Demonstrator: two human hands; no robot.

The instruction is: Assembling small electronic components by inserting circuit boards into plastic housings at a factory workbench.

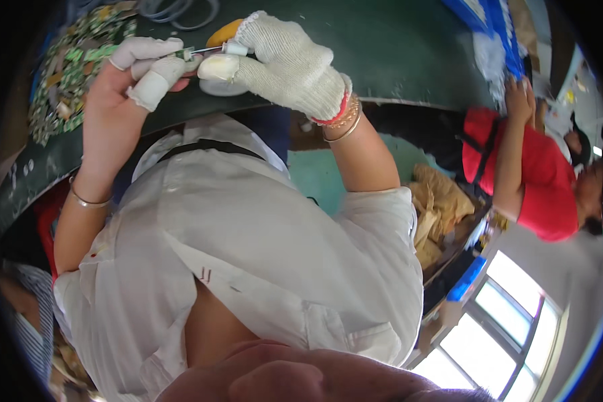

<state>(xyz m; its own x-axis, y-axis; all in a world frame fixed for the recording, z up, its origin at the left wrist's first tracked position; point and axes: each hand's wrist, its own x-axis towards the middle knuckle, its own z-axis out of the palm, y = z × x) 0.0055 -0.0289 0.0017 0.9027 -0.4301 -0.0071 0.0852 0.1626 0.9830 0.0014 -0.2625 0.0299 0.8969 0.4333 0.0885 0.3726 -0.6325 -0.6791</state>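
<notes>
A: In the head view, what do we hold?

B: Our left hand (137, 70), its fingertips wrapped in white cots, pinches a small green board (184, 52) between thumb and fingers. Our right hand (281, 60), in a white knit glove, is clenched around a tool (224, 48) with a yellow handle, and its thin metal tip touches the board.

A: And where is the board?

B: Up in the air above the dark green desk (382, 53), just over a pale round dish (222, 87) that sits on it.

A: What else do we see?

B: A heap of green boards (74, 67) lies on the desk by our left hand, and a loop of cable (181, 13) further off. A co-worker in a red shirt (536, 174) reaches onto the desk beside us, near blue sheets (489, 27). Crumpled brown paper (439, 208) lies below.
</notes>
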